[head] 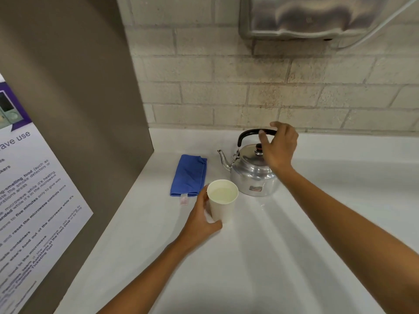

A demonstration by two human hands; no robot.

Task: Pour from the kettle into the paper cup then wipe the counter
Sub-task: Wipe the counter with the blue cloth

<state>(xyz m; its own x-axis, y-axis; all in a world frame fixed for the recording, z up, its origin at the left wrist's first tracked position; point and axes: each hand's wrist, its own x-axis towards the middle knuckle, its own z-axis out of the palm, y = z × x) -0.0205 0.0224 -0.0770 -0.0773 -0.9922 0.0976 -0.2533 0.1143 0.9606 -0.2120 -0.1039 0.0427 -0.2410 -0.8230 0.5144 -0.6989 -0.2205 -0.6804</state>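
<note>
A silver metal kettle [251, 175] with a black handle stands upright on the white counter [272, 257], spout pointing left. My right hand [280, 146] hovers at the handle's right end, fingers spread and loosely around it, not clamped. A white paper cup [222, 200] stands in front of the kettle with pale liquid inside. My left hand [201, 218] wraps the cup's left side. A folded blue cloth [189, 175] lies flat to the left of the kettle. A small wet patch [261, 206] shines on the counter right of the cup.
A grey-brown panel [74, 109] with a printed microwave notice [29, 189] walls off the left side. A pale brick wall [249, 87] backs the counter. A steel dispenser [306, 17] hangs above the kettle.
</note>
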